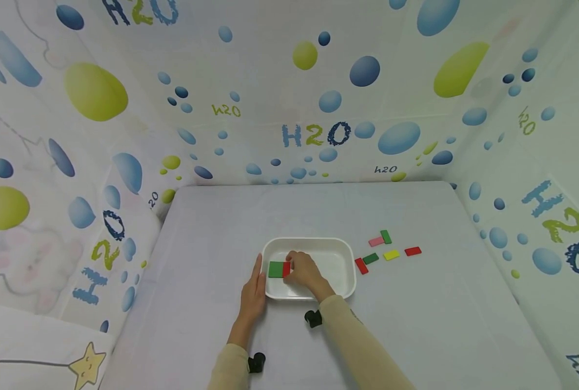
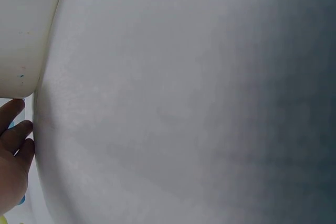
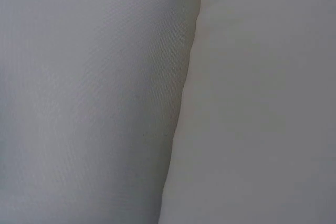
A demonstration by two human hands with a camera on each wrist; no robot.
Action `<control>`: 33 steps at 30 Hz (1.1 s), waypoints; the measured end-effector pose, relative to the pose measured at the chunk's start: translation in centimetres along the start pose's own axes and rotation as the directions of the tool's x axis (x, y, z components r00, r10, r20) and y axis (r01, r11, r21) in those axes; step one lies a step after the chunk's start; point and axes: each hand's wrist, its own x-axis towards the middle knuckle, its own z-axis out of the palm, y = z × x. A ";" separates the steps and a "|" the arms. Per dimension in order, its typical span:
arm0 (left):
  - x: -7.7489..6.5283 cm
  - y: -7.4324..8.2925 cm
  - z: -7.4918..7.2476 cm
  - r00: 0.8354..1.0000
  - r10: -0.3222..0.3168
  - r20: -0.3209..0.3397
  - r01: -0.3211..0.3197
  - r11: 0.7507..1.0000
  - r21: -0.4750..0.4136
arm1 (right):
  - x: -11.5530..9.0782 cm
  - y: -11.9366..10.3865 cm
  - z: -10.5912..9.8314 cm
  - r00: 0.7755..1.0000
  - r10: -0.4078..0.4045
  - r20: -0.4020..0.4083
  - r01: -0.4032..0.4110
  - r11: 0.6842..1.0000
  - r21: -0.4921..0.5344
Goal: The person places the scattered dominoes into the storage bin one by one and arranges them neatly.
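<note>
A white tray (image 1: 323, 242) lies on the pale table. Inside its left part is a green block (image 1: 275, 270), with a red block (image 1: 286, 266) right against its right side. My right hand (image 1: 306, 271) reaches into the tray and pinches the red block between thumb and fingers, partly covering it. Along the tray's left side my left hand (image 1: 253, 295) rests with straight fingers, touching the outer wall. In the left wrist view, fingers (image 2: 18, 135) of that hand appear by the tray's corner. The right wrist view shows pale surfaces, without the fingers or blocks.
Right of the tray lie loose flat blocks: a pink one (image 1: 376, 241), a yellow one (image 1: 391, 254), two green ones (image 1: 385, 236) and two red ones (image 1: 413, 251). One red block (image 1: 361, 266) is close to the tray's rim. Printed cloth walls (image 1: 270, 97) surround the table.
</note>
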 end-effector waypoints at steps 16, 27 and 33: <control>-0.2 0.7 -0.1 0.999 -0.025 0.024 0.025 1.000 -0.014 | -1.9 -0.1 -1.8 0.997 -0.002 -0.081 0.005 0.999 0.038; -0.3 0.6 -0.2 1.000 -0.018 0.020 0.018 1.000 -0.018 | -4.0 -1.7 -4.9 0.974 -0.143 -0.175 0.165 0.979 0.121; -0.3 0.6 -0.2 0.999 -0.023 0.028 0.023 1.000 -0.012 | -4.8 -1.6 -6.5 0.940 -0.191 -0.282 0.238 0.961 0.143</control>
